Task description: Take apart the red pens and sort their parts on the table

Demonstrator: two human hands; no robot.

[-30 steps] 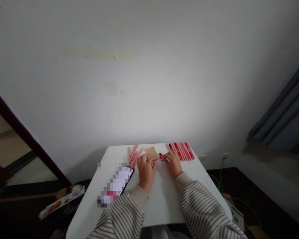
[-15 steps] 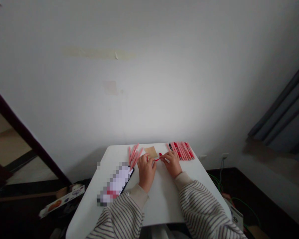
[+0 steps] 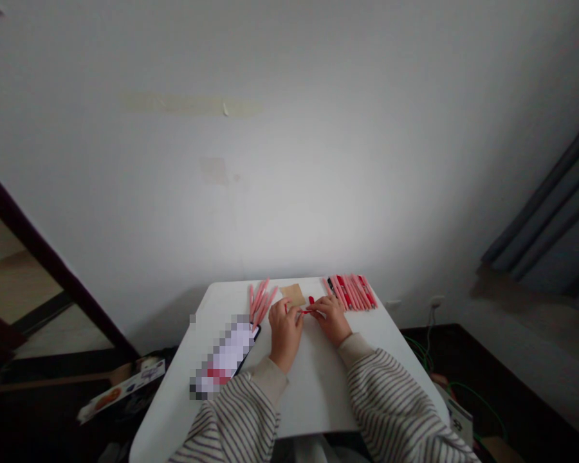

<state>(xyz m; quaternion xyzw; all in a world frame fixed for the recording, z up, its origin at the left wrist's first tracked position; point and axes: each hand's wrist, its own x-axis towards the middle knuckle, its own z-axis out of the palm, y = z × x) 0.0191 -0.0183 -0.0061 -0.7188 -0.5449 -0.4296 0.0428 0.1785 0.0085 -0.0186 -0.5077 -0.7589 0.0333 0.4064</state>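
The left hand has its fingers curled in, thumb and fingertips pinched on one end of a thin red piece. The right hand pinches the other end, its fingers bent low over the white worktop. So the red piece spans the small gap between the two hands, near the far edge. A red scrap shows just beyond it; whether they are joined I cannot tell. Behind the left hand lies a brown paper square. Loose pink pens lie to its left, by a phone with a blurred screen, and a row of pink and red pens lies past the right hand
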